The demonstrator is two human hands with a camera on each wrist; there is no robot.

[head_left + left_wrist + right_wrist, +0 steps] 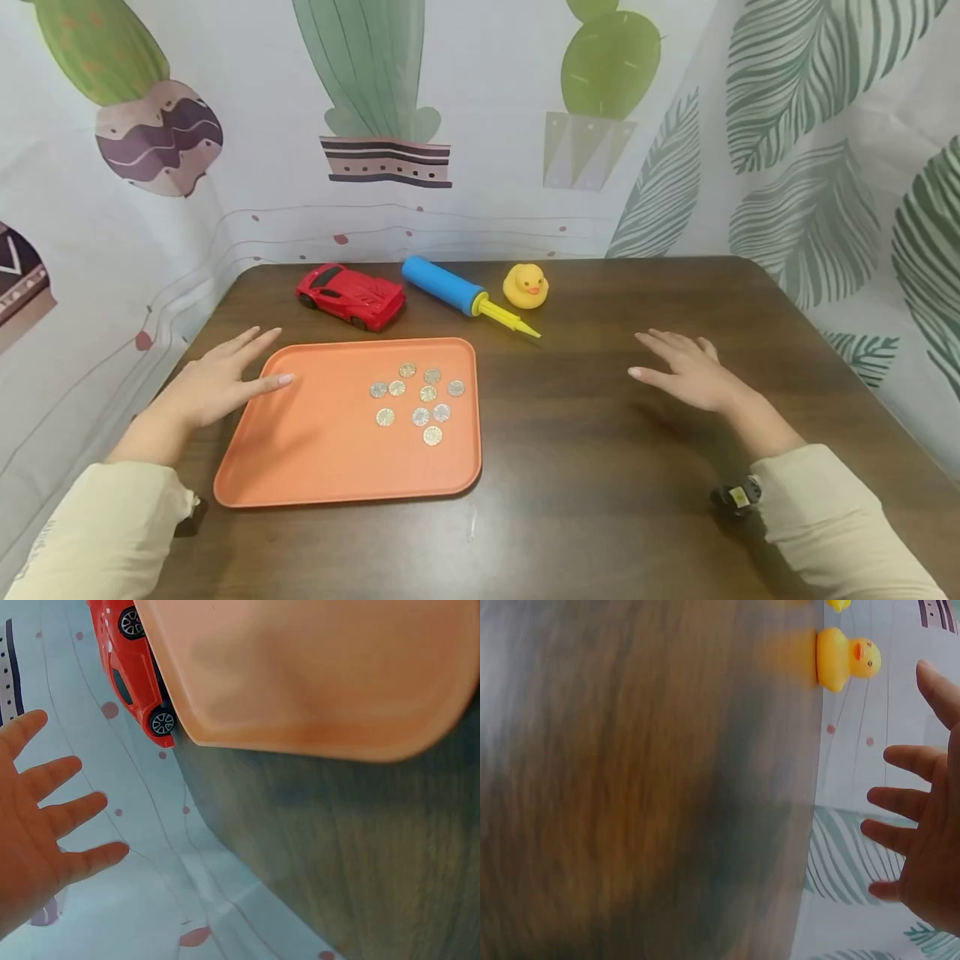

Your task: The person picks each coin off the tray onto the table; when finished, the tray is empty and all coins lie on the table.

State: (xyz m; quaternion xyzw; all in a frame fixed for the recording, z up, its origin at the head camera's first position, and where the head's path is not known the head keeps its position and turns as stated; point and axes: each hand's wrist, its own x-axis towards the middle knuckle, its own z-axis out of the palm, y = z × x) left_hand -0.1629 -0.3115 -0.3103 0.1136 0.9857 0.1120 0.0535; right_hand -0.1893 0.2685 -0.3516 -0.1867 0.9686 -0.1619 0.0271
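Note:
My left hand (217,379) hovers over the left edge of an orange tray (300,458), fingers spread and holding nothing. Several coins (421,416), silvery and gold-toned, lie scattered on the tray's right half. My right hand (690,371) is held above the right side of the table, its fingers apart with nothing in them. Behind the tray sits a red toy car (352,296). A blue and yellow hand pump (446,286) lies slanted beside it, and a yellow rubber duck (526,286) stands to the pump's right.
The dark wooden table (570,500) has rounded back corners. A white cloth (495,100) printed with cacti and leaves hangs behind it and along the sides. Black straps with small devices sit at both wrists, below the rolled sleeves (825,500).

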